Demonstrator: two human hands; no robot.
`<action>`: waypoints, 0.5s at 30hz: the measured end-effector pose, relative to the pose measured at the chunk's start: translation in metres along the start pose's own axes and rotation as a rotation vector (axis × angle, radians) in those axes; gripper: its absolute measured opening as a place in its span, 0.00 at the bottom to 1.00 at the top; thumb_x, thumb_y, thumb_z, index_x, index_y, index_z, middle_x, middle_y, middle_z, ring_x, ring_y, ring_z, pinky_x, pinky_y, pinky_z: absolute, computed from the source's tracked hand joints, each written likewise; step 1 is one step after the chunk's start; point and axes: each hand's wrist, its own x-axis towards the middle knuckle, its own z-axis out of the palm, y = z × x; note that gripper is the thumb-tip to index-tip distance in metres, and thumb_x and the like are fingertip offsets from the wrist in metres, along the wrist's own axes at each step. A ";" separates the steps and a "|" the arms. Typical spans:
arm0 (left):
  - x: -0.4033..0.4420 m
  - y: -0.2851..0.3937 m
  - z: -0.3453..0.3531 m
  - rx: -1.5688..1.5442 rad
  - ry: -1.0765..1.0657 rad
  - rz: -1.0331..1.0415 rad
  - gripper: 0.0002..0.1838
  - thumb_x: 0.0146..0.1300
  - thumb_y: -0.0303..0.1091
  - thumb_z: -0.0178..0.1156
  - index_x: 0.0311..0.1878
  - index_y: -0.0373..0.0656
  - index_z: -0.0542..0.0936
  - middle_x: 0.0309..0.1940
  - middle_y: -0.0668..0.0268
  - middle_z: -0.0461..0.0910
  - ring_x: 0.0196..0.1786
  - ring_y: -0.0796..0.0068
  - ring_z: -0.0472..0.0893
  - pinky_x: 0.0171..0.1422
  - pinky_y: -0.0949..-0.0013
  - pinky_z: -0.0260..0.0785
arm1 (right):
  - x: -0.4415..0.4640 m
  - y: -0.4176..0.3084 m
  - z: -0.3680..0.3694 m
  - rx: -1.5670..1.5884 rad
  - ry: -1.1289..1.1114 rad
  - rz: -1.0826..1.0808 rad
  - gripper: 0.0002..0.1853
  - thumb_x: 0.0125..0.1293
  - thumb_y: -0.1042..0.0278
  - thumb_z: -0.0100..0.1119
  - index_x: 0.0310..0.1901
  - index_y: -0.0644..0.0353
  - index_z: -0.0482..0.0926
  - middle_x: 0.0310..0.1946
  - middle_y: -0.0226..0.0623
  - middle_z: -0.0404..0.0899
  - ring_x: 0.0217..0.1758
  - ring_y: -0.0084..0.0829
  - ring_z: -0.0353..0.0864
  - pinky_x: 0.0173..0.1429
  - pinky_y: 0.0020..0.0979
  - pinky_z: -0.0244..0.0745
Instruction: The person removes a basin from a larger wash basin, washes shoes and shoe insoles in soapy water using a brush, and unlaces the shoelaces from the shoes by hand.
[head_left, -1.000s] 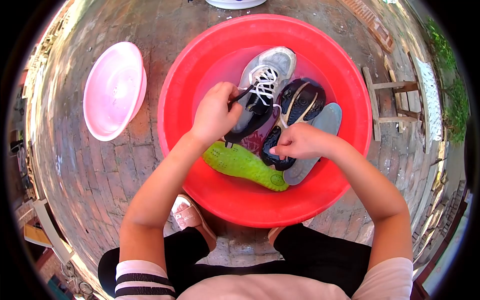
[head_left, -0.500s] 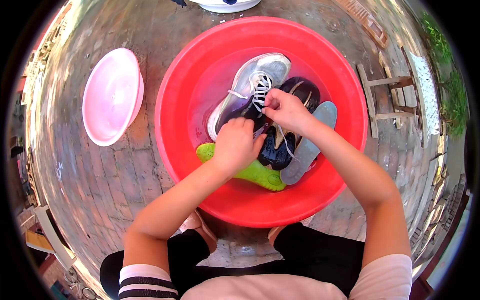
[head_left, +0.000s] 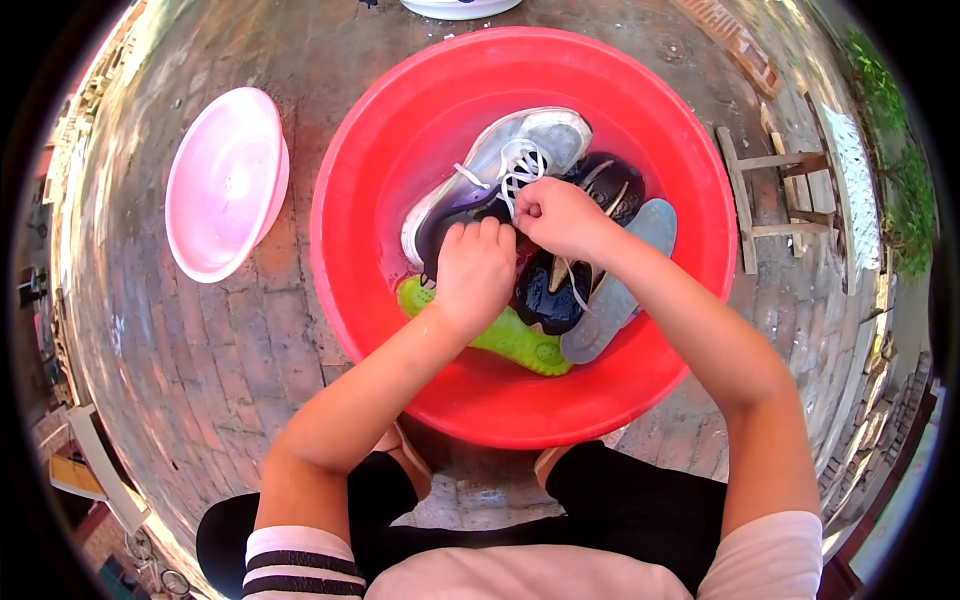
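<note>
A grey-white sneaker [head_left: 465, 185] with a dark collar lies tilted in the red basin [head_left: 345, 230], its toe toward the far right. My left hand [head_left: 478, 272] is closed over the sneaker's dark collar, its fingertips hidden. Close beside it, my right hand [head_left: 565, 218] pinches the white shoelace [head_left: 522, 165] at the lower eyelets. A wet black shoe [head_left: 550, 295] rests under and beside my right wrist. Below my hands lies a lime-green insole [head_left: 520, 345], and a grey insole [head_left: 605, 315] leans along the right side.
On the brick ground to the left stands a pink basin [head_left: 225, 190]. A white basin [head_left: 460, 8] shows at the top edge. Wooden stool legs [head_left: 780, 160] are to the right of the red basin. My knees [head_left: 620, 490] are close to its near rim.
My hands have drawn closer together over the laces. The right hand has moved slightly toward me, and the sneaker has shifted a little. The left hand has moved slightly up and right.
</note>
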 end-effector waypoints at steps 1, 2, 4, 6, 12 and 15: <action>0.000 -0.001 0.002 -0.013 0.022 -0.019 0.06 0.51 0.29 0.59 0.33 0.45 0.75 0.29 0.65 0.71 0.34 0.67 0.76 0.41 0.65 0.65 | 0.001 0.001 0.001 0.139 -0.002 -0.009 0.05 0.59 0.69 0.60 0.31 0.61 0.81 0.25 0.35 0.77 0.33 0.30 0.79 0.40 0.32 0.74; 0.000 -0.002 0.002 -0.027 0.046 -0.038 0.06 0.50 0.28 0.59 0.33 0.45 0.74 0.28 0.65 0.71 0.34 0.67 0.76 0.41 0.65 0.65 | 0.002 -0.001 0.001 0.276 -0.004 -0.018 0.05 0.61 0.70 0.59 0.31 0.62 0.80 0.25 0.33 0.76 0.32 0.26 0.78 0.39 0.29 0.73; -0.002 -0.004 -0.001 -0.054 0.051 -0.001 0.06 0.51 0.28 0.58 0.33 0.45 0.75 0.28 0.64 0.71 0.34 0.65 0.76 0.42 0.65 0.65 | 0.004 -0.003 -0.005 0.439 -0.001 0.022 0.06 0.68 0.69 0.55 0.36 0.61 0.77 0.28 0.26 0.76 0.34 0.19 0.75 0.40 0.24 0.72; -0.009 -0.007 0.001 -0.054 0.022 0.049 0.05 0.52 0.28 0.58 0.34 0.44 0.75 0.29 0.64 0.71 0.34 0.65 0.76 0.43 0.65 0.65 | 0.009 -0.011 -0.016 0.550 0.085 0.062 0.06 0.70 0.67 0.54 0.40 0.60 0.76 0.31 0.26 0.77 0.36 0.19 0.77 0.42 0.25 0.73; -0.015 -0.018 0.000 -0.191 0.037 -0.055 0.06 0.56 0.31 0.60 0.36 0.42 0.76 0.30 0.61 0.74 0.35 0.62 0.77 0.41 0.62 0.68 | 0.011 -0.023 -0.049 1.053 0.061 0.120 0.11 0.71 0.69 0.51 0.49 0.67 0.73 0.44 0.39 0.78 0.42 0.28 0.80 0.49 0.29 0.80; -0.014 -0.020 -0.002 -0.273 0.047 -0.092 0.07 0.56 0.32 0.63 0.36 0.42 0.78 0.32 0.61 0.77 0.36 0.62 0.79 0.39 0.60 0.68 | 0.005 -0.009 -0.038 0.480 -0.083 0.122 0.10 0.70 0.69 0.53 0.47 0.65 0.77 0.40 0.33 0.81 0.40 0.22 0.79 0.47 0.25 0.76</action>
